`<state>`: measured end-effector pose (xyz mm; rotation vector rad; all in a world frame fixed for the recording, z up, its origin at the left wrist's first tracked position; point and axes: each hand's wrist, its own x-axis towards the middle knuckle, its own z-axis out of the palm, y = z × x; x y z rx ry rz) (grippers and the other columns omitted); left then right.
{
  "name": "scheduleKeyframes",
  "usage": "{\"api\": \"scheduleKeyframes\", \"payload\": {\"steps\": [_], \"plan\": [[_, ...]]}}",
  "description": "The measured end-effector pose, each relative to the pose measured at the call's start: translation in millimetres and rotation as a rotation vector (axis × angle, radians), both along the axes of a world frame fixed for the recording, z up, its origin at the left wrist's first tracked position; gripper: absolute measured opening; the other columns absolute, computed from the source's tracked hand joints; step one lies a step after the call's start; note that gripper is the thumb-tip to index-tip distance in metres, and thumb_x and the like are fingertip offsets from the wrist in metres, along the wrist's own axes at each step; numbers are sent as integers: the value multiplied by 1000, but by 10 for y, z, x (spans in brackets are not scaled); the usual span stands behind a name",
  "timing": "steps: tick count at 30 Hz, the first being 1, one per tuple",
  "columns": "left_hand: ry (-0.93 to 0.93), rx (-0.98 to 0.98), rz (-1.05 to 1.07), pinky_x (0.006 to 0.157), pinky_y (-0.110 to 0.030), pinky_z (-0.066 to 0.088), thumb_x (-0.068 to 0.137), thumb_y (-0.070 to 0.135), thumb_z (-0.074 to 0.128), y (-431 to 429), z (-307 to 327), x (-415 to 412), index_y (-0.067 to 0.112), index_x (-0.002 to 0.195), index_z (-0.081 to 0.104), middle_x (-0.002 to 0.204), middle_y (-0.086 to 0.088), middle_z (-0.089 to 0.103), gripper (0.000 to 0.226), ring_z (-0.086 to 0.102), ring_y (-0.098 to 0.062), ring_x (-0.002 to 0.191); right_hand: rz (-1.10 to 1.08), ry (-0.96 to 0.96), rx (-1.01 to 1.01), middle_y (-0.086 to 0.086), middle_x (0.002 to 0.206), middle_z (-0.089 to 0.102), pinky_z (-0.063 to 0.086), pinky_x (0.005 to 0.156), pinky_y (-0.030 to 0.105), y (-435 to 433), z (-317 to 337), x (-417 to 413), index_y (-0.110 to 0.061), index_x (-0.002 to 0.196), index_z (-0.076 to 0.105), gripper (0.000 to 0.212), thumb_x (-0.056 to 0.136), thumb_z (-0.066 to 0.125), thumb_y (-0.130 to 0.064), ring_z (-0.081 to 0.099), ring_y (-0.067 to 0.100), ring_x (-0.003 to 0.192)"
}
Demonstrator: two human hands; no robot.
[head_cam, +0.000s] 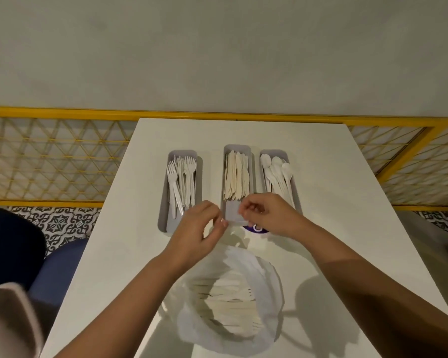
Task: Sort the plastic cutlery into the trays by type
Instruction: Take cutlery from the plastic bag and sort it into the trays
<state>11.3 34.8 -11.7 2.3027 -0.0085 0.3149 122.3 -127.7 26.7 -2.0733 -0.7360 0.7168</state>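
Note:
Three grey trays stand side by side on the white table (334, 192): the left tray (163, 215) holds several white forks (181, 177), the middle tray (237, 148) holds cream knives (236, 177), and the right tray (272, 152) holds white spoons (277, 171). My left hand (199, 233) and my right hand (267, 215) meet over the near end of the middle tray. Between their fingertips they pinch a small pale piece of cutlery (234, 222); its type is too blurred to tell. Near me, an open white plastic bag (267, 277) holds several unsorted pieces (230, 306).
A purple and white round object (256, 228) lies partly hidden under my right hand. A yellow lattice railing (49, 161) runs behind the table. A blue seat (60, 270) stands at the left, and patterned floor tiles (62, 223) show below it.

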Motion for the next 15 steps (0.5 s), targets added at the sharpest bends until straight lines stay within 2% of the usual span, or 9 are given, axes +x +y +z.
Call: {"api": "scheduleKeyframes", "payload": {"steps": [2,5,7,8,10,11,13,15], "plan": [[30,102,9,87,-31,38,88,38,45,38,-43,-208,19,73,62,101,4,59,29,53,-12,98,79,94,17,-2,73,61,50,63,16,8,66,-222,-15,86,65,12,89,58,-6,60,7,64],[164,275,22,99,-36,29,81,51,36,36,-139,-473,26,79,73,132,1,51,44,44,-19,123,221,240,-24,4,74,65,54,67,19,66,49,-535,-5,94,68,10,88,60,-4,63,6,62],[350,407,21,107,-42,26,72,61,27,-1,-216,-577,32,97,71,149,-3,33,59,32,-26,135,335,239,-164,9,82,68,54,71,22,116,-97,-713,-2,99,68,15,88,59,-5,65,12,68],[471,473,18,110,-42,23,69,66,26,-16,-259,-629,34,113,64,155,-4,19,66,24,-27,139,397,161,-264,10,90,69,53,76,24,139,-215,-787,-6,103,68,18,87,60,-8,66,17,77],[696,569,0,111,-42,22,76,65,41,-56,-358,-727,34,140,36,157,-6,-2,71,20,-30,139,491,-75,-492,7,119,61,46,91,29,149,-493,-915,-14,120,61,37,83,65,-18,58,22,106],[766,578,-11,110,-42,25,81,57,50,-78,-405,-772,32,145,23,156,-8,-6,74,23,-32,137,515,-164,-592,7,132,51,40,101,31,138,-614,-974,-16,131,51,53,82,68,-25,49,23,121],[826,539,5,104,-40,37,84,42,59,-87,-498,-875,31,147,13,153,-12,0,79,35,-32,126,508,-261,-672,6,147,34,28,113,36,110,-765,-1074,-18,142,34,75,79,71,-34,32,25,136],[821,455,53,92,-33,47,85,30,61,-49,-551,-949,27,145,17,144,-10,15,75,49,-29,108,451,-261,-663,5,146,35,28,112,35,86,-821,-1115,-18,143,32,79,77,72,-38,33,25,135]]}}
